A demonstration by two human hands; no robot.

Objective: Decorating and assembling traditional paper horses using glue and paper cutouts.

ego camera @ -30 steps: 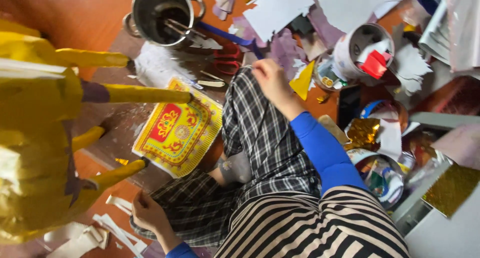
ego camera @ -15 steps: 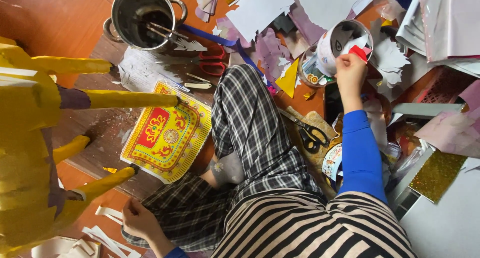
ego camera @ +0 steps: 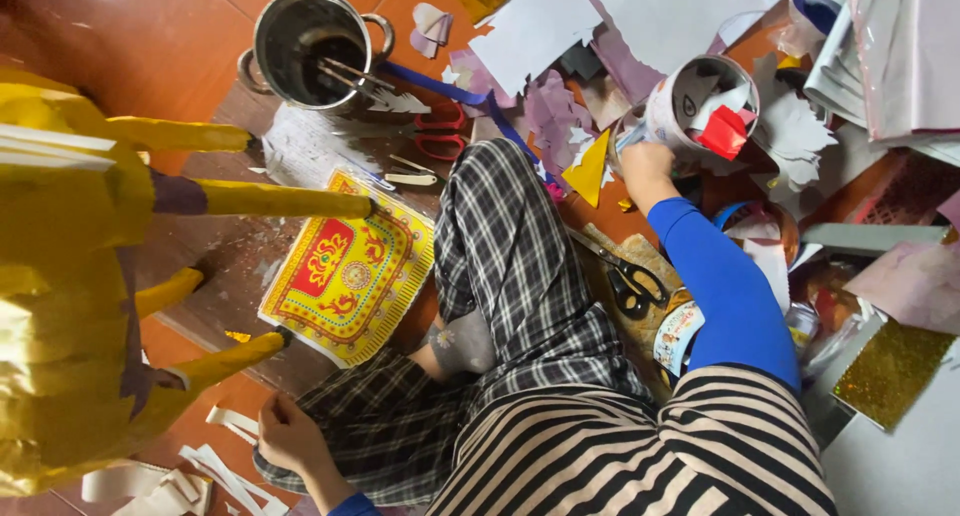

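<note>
Paper-scrap tin [ego camera: 700, 101], a round open can stuffed with white and red cut pieces, lies tipped on its side among the litter of paper on the floor, and the right hand [ego camera: 645, 166] is at its lower rim, fingers curled against the can's wall; whether they truly clamp the rim or only press on it cannot be told from above. Just below and to the right of those fingers runs the blue sleeve [ego camera: 725, 286], and just left of them lies a yellow paper triangle [ego camera: 588, 171]. Black-handled scissors [ego camera: 630, 276] rest lower down, near the forearm. The left hand [ego camera: 290, 436] sits far down at the person's checked trouser leg, fingers loosely bent and holding nothing that shows, with white paper strips [ego camera: 215, 466] just beside them. Up from that hand lies a red-and-yellow printed sheet [ego camera: 350, 271], and beyond it a steel pot [ego camera: 305, 46]. A yellow paper figure [ego camera: 90, 276] fills the left edge.
</note>
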